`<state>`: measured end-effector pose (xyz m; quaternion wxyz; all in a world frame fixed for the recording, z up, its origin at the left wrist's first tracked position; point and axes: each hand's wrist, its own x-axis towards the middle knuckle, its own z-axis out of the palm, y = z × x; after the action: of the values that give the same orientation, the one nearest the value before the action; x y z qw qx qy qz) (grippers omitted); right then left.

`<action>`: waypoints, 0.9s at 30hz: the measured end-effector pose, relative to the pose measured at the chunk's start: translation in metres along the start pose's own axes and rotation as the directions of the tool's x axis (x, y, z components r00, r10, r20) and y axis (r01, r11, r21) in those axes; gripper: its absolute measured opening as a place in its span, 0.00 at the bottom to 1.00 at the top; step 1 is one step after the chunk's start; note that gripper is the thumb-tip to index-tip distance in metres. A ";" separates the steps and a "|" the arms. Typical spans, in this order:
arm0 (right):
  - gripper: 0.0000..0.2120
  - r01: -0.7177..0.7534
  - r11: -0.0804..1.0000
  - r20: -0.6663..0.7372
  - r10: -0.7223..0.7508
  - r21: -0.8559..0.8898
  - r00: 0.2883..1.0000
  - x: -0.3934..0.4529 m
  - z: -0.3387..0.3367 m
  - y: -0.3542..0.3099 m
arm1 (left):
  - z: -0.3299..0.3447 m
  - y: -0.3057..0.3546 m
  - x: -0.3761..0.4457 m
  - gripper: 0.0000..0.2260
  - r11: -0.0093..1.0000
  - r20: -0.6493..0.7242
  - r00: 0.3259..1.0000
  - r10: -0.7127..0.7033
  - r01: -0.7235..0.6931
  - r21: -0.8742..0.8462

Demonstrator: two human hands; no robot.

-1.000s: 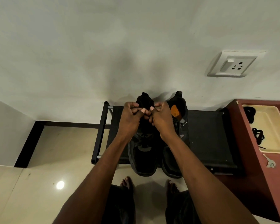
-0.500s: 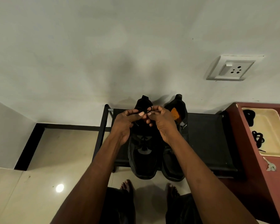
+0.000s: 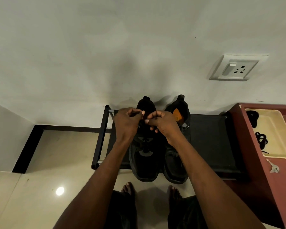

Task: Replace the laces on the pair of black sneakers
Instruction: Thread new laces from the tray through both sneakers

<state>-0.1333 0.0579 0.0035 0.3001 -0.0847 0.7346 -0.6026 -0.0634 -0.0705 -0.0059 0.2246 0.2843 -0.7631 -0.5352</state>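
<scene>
Two black sneakers stand side by side on a low black rack (image 3: 208, 138), toes toward me. Above the left sneaker (image 3: 144, 162) my left hand (image 3: 126, 123) and my right hand (image 3: 162, 123) meet over its upper part, fingers curled, each pinching a thin black lace that is barely visible between the fingertips. The right sneaker (image 3: 176, 164) shows an orange insole at its opening. Black laces (image 3: 261, 139) lie bundled in a cream tray (image 3: 281, 129) to the right.
The cream tray sits on a reddish-brown cabinet (image 3: 257, 179) at the right. A wall socket (image 3: 236, 68) is on the white wall behind the rack. My bare feet (image 3: 129, 188) stand on the glossy tiled floor in front.
Both hands dropped from a raised pull over the sneaker's collar and stayed close together at the left sneaker's top; the fingertips shifted slightly along the lace.
</scene>
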 end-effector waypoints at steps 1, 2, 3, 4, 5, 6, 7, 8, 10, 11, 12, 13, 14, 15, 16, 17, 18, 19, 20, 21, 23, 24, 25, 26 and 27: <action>0.05 0.046 0.997 -0.002 -0.046 -0.059 0.999 0.000 0.001 0.000 | 0.000 -0.004 0.002 0.02 0.996 -0.023 0.999 0.042 -0.040 0.081; 0.05 0.101 0.986 -0.018 -0.105 -0.131 0.994 0.000 0.002 0.001 | 0.000 -0.008 0.005 0.04 0.983 -0.019 0.997 0.071 -0.067 0.170; 0.05 0.153 0.966 -0.039 -0.165 -0.207 0.986 0.001 0.003 0.002 | -0.001 -0.012 0.008 0.05 0.960 0.018 0.996 0.089 -0.091 0.263; 0.05 0.188 0.944 -0.066 -0.213 -0.270 0.975 0.002 0.005 0.004 | -0.003 -0.015 0.011 0.06 0.930 0.087 0.991 0.097 -0.122 0.346; 0.05 0.207 0.928 -0.090 -0.246 -0.309 0.965 0.002 0.005 0.005 | -0.004 -0.016 0.013 0.07 0.903 0.177 0.980 0.095 -0.160 0.399; 0.05 0.218 0.918 -0.107 -0.267 -0.331 0.958 0.003 0.005 0.006 | -0.007 -0.014 0.014 0.08 0.890 0.266 0.961 0.079 -0.188 0.416; 0.05 0.226 0.912 -0.117 -0.280 -0.342 0.953 0.003 0.005 0.007 | -0.009 -0.012 0.014 0.08 0.896 0.335 0.940 0.067 -0.204 0.394; 0.05 0.230 0.909 -0.118 -0.285 -0.348 0.951 0.003 0.006 0.007 | -0.012 -0.011 0.014 0.09 0.918 0.387 0.921 0.049 -0.195 0.346; 0.06 0.233 0.911 -0.118 -0.287 -0.339 0.951 0.003 0.007 0.006 | -0.014 -0.009 0.015 0.12 0.969 0.431 0.902 -0.010 -0.098 0.228; 0.06 0.234 0.916 -0.120 -0.285 -0.326 0.951 0.004 0.007 0.006 | -0.015 -0.009 0.015 0.14 0.986 0.428 0.902 -0.052 -0.022 0.165; 0.06 0.230 0.920 -0.115 -0.278 -0.317 0.954 0.003 0.007 0.005 | -0.015 -0.007 0.014 0.17 0.994 0.425 0.900 -0.094 0.058 0.096; 0.06 0.227 0.924 -0.107 -0.271 -0.308 0.957 0.003 0.008 0.005 | -0.015 -0.006 0.013 0.18 0.991 0.429 0.893 -0.133 0.133 0.032; 0.06 0.218 0.925 -0.095 -0.259 -0.312 0.961 0.001 0.008 0.004 | -0.014 -0.005 0.013 0.19 0.981 0.440 0.883 -0.165 0.195 -0.023; 0.06 0.215 0.924 -0.090 -0.255 -0.317 0.963 0.000 0.009 0.004 | -0.013 -0.004 0.012 0.20 0.967 0.449 0.873 -0.191 0.245 -0.065; 0.06 0.215 0.917 -0.110 -0.265 -0.337 0.958 -0.001 0.009 0.001 | -0.012 -0.003 0.012 0.19 0.953 0.450 0.867 -0.213 0.285 -0.098; 0.06 0.228 0.906 -0.158 -0.299 -0.357 0.941 -0.003 0.010 -0.001 | -0.011 -0.001 0.011 0.18 0.943 0.443 0.867 -0.228 0.310 -0.121; 0.04 0.233 0.895 -0.221 -0.333 -0.380 0.917 -0.005 0.009 -0.005 | -0.010 0.002 0.011 0.18 0.940 0.428 0.873 -0.235 0.317 -0.130; 0.05 0.239 0.901 -0.269 -0.347 -0.363 0.899 -0.007 0.008 -0.007 | -0.009 0.004 0.010 0.18 0.940 0.417 0.878 -0.237 0.315 -0.128; 0.11 0.212 0.925 -0.271 -0.302 -0.314 0.914 -0.011 0.008 -0.011 | -0.008 0.005 0.009 0.17 0.942 0.410 0.881 -0.238 0.312 -0.126; 0.18 0.171 0.952 -0.227 -0.230 -0.254 0.946 -0.015 0.008 -0.013 | -0.008 0.007 0.008 0.17 0.942 0.407 0.882 -0.238 0.312 -0.124; 0.21 0.103 0.956 -0.097 -0.134 -0.275 0.986 -0.021 0.009 -0.013 | -0.007 0.008 0.010 0.16 0.941 0.416 0.877 -0.240 0.315 -0.123; 0.17 0.117 0.930 -0.055 -0.145 -0.348 0.988 -0.022 0.009 -0.011 | -0.008 0.008 0.011 0.16 0.940 0.416 0.877 -0.240 0.317 -0.126; 0.13 0.143 0.904 -0.035 -0.171 -0.402 0.985 -0.023 0.009 -0.009 | -0.009 0.008 0.012 0.16 0.942 0.404 0.884 -0.237 0.311 -0.129; 0.11 0.165 0.883 -0.027 -0.197 -0.439 0.980 -0.023 0.008 -0.009 | -0.011 0.008 0.014 0.15 0.947 0.380 0.896 -0.228 0.294 -0.127; 0.11 0.176 0.868 -0.017 -0.208 -0.465 0.978 -0.024 0.007 -0.010 | -0.012 0.008 0.015 0.14 0.956 0.350 0.912 -0.213 0.269 -0.120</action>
<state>-0.1126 0.0614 0.0199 0.1853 -0.2059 0.8540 -0.4405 -0.0686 -0.0868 0.0057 0.0472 0.2623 -0.7019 -0.6605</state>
